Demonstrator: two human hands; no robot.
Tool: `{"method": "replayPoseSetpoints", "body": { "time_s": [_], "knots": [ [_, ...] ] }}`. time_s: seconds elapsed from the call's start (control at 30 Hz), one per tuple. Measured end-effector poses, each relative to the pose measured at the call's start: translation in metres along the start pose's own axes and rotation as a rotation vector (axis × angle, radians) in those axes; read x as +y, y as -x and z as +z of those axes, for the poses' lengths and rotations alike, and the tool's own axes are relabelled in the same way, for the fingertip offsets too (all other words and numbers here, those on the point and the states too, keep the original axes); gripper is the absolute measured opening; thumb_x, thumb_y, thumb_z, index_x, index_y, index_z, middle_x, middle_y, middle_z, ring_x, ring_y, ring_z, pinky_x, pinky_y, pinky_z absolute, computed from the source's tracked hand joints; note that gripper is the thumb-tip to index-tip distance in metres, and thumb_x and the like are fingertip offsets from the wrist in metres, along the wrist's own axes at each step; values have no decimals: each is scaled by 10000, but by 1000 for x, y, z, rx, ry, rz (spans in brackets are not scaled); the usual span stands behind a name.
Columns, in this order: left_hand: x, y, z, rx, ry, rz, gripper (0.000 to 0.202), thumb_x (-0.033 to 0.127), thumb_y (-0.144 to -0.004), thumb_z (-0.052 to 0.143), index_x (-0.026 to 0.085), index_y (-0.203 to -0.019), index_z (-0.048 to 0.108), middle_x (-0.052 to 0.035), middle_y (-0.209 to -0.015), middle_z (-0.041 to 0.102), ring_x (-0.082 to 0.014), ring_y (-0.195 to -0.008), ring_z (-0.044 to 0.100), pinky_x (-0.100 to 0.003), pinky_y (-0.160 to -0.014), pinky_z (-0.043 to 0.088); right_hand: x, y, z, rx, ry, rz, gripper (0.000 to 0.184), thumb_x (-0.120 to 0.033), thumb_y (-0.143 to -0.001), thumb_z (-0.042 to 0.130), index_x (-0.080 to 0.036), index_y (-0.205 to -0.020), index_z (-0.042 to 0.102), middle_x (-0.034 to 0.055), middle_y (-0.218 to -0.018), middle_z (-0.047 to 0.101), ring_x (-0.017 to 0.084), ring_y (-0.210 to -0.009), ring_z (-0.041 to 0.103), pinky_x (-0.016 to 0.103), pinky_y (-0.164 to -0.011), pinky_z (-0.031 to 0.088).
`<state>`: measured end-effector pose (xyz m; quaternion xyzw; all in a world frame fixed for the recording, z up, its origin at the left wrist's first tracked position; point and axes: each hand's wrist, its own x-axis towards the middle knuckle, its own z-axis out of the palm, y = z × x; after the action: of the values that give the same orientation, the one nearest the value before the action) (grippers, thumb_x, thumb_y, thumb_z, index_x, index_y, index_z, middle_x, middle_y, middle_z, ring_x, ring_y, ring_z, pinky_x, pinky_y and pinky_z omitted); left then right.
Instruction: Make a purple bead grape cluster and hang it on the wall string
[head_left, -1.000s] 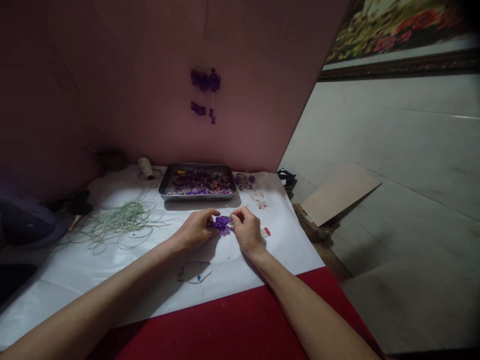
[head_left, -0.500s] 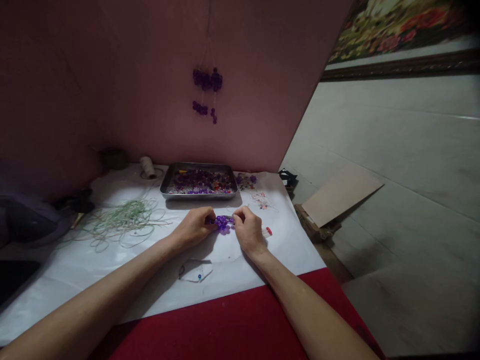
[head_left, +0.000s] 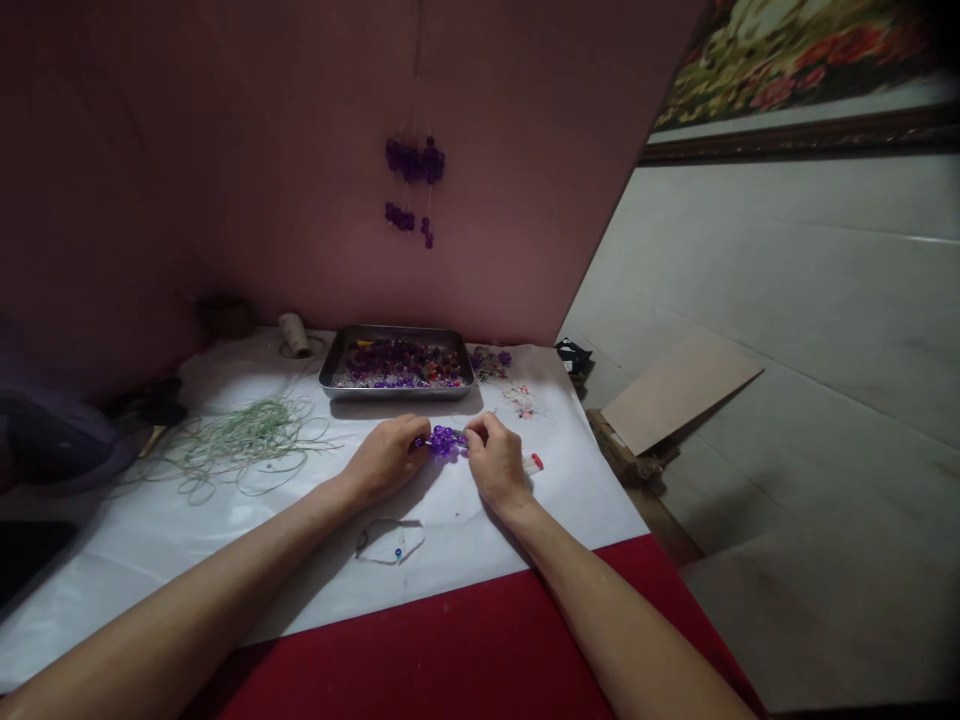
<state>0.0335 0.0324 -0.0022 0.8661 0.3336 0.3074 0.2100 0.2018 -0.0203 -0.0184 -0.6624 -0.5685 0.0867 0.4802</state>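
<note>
spanning the gap between left hand [head_left: 390, 458] and right hand [head_left: 496, 460], the beads [head_left: 444, 440] are pinched at either end by closed fingers [head_left: 487, 427], over the sheet [head_left: 570, 515], before the tray [head_left: 397, 394].

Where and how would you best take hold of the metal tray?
The metal tray is probably best gripped by the rim at both short ends, one hand from each side: it is shallow and rectangular, its far long side near the pink wall. Keep it level, since loose beads lie in it; purple beads lie by its right end.
</note>
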Motion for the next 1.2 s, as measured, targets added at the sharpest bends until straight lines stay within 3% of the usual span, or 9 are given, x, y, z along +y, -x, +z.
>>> {"method": "replayPoseSetpoints", "body": {
  "time_s": [0.37, 0.53, 0.77, 1.2],
  "knots": [
    [-8, -3, 4, -48, 202, -145, 62, 215, -764, 551, 181, -804, 585, 0, -706, 617, -151, -651, 543, -265, -628, 399, 1, -1, -1, 13, 23, -13, 131, -128, -762, 448, -218, -685, 504, 22, -668, 619, 196, -659, 579, 297, -659, 398],
    [-11, -3, 7, -20, 148, -141, 86, 155, -744, 497, 183, -765, 576, 24, -632, 567, -137, -597, 502, -255, -595, 388, 0, -1, -1, 13, -14, -10, 135, -127, -768, 450, -223, -680, 486, 7, -652, 598, 188, -641, 567, 289, -647, 391],
    [-18, -4, 9, 37, 6, -76, 133, 73, -697, 503, 178, -714, 582, 3, -698, 559, -145, -661, 519, -263, -640, 394, -9, 1, -3, -16, -46, -8, 154, -106, -757, 470, -223, -655, 461, -8, -634, 574, 173, -626, 547, 282, -630, 363],
    [-19, -5, 7, -16, -36, -63, 129, 106, -764, 511, 173, -746, 620, -30, -757, 594, -163, -711, 558, -283, -690, 424, -15, 6, -3, -79, -50, -10, 182, -99, -739, 501, -218, -623, 428, -5, -606, 560, 153, -591, 502, 275, -603, 340]
  ]
}}
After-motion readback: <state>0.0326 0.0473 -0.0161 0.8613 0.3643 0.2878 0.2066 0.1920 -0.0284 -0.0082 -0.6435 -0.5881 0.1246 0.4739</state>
